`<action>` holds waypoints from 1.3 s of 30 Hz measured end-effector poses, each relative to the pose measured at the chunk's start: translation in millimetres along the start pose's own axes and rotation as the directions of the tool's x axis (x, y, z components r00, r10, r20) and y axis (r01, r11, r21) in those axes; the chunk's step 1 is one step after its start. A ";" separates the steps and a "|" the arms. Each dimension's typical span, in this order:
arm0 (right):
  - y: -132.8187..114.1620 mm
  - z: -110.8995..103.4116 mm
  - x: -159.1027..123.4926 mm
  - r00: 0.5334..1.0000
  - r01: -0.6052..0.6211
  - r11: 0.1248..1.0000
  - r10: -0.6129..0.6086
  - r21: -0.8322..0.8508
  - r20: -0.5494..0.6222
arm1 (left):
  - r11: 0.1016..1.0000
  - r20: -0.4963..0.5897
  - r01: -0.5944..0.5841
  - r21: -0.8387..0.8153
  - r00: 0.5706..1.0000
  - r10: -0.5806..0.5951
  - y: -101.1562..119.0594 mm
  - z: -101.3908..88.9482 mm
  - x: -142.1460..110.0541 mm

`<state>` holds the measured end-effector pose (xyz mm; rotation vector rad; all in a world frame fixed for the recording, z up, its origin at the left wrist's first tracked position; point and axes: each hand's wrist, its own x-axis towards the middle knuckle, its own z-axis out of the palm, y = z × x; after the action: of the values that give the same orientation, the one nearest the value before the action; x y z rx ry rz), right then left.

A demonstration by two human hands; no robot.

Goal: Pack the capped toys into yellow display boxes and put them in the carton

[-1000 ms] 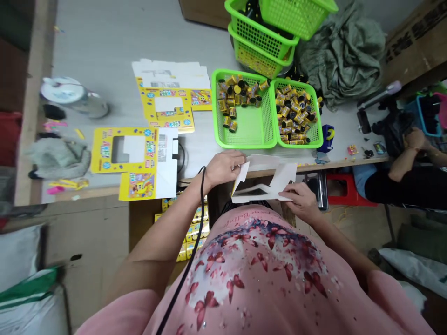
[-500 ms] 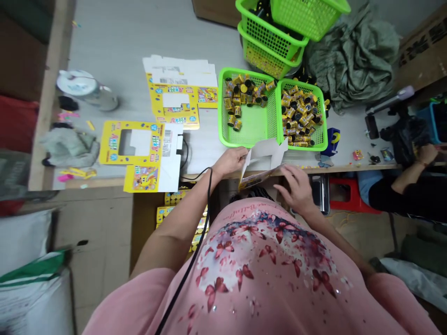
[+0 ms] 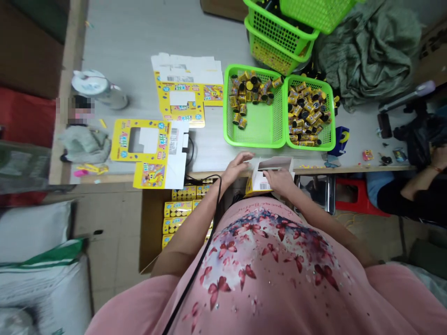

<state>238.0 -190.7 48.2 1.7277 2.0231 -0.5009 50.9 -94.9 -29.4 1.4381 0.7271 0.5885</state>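
Note:
At the table's front edge, close to my body, is a partly folded carton (image 3: 261,186), yellow and white with its flaps standing up. My right hand (image 3: 283,182) grips its near wall, with fingertips reaching into the opening. Just left of the carton, my left hand (image 3: 238,168) is open, fingers apart, with nothing in it. Beyond the carton, a green basket (image 3: 256,135) holds small yellow-and-black cylinders (image 3: 249,86) toward its back. A second green basket (image 3: 330,116) beside it is fuller of the same cylinders.
Flat yellow carton blanks (image 3: 148,139) lie on the left, near a bottle (image 3: 101,90) and grey cloth (image 3: 84,144). Green baskets (image 3: 279,39) are stacked at the back. Below the table, a cardboard box (image 3: 151,232) holds packed yellow cartons. Another person's arm (image 3: 424,181) is at right.
My left hand has let go of the carton and opened beside it. My right hand has moved left onto the carton, which has turned and now stands more boxed.

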 end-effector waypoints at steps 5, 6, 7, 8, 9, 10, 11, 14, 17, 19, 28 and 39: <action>2.0 -16.2 15.0 0.999 -0.016 1.000 0.016 0.018 0.046 | 0.961 0.043 0.095 -0.259 0.995 -0.087 -8.7 33.7 -2.7; 2.5 -18.5 16.1 0.998 -0.024 0.999 0.022 0.025 0.054 | 0.962 0.027 0.097 -0.256 0.995 -0.093 -10.6 37.2 -3.2; 2.3 -20.1 16.9 0.998 -0.034 0.999 0.032 0.034 0.059 | 0.964 0.012 0.092 -0.249 0.996 -0.092 -12.5 39.5 -4.2; 1.7 -20.9 17.4 0.997 -0.049 0.998 0.047 0.042 0.060 | 0.967 -0.002 0.086 -0.242 0.996 -0.089 -14.1 41.0 -5.6; 0.6 -21.0 18.0 0.996 -0.069 0.996 0.066 0.051 0.057 | 0.969 -0.012 0.082 -0.232 0.996 -0.088 -15.5 41.9 -7.4; -0.6 -20.5 18.9 0.994 -0.094 0.994 0.091 0.061 0.052 | 0.973 -0.020 0.083 -0.216 0.996 -0.089 -16.6 42.8 -9.2; -1.6 -19.6 20.1 0.992 -0.122 0.990 0.119 0.073 0.050 | 0.978 -0.029 0.088 -0.189 0.995 -0.095 -17.4 44.0 -10.8; -1.8 -16.6 24.1 0.980 -0.194 0.975 0.189 0.112 0.059 | 0.995 -0.075 0.098 -0.033 0.992 -0.100 -19.0 50.7 -12.4; 3.9 -14.6 19.4 0.975 -0.220 0.964 0.216 0.147 0.046 | 0.992 -0.140 0.082 0.099 0.988 -0.068 -20.0 59.1 -11.0; 12.8 -10.9 6.5 0.977 -0.213 0.964 0.215 0.158 0.006 | 0.989 -0.157 0.068 0.128 0.986 -0.048 -19.8 62.6 -11.5; 87.5 58.9 -43.9 0.595 -0.069 0.698 0.602 0.713 -0.532 | 0.967 -0.141 0.030 0.252 0.990 0.006 -16.0 61.8 -14.7; 80.1 79.3 -43.4 0.823 0.295 0.859 -0.005 0.420 -0.568 | 0.863 -0.177 -0.080 0.499 0.965 0.192 1.5 60.7 -19.2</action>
<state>329.7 -256.4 5.2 2.2155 2.6357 -0.6790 83.8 -149.4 -26.8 1.9272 1.0066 0.7159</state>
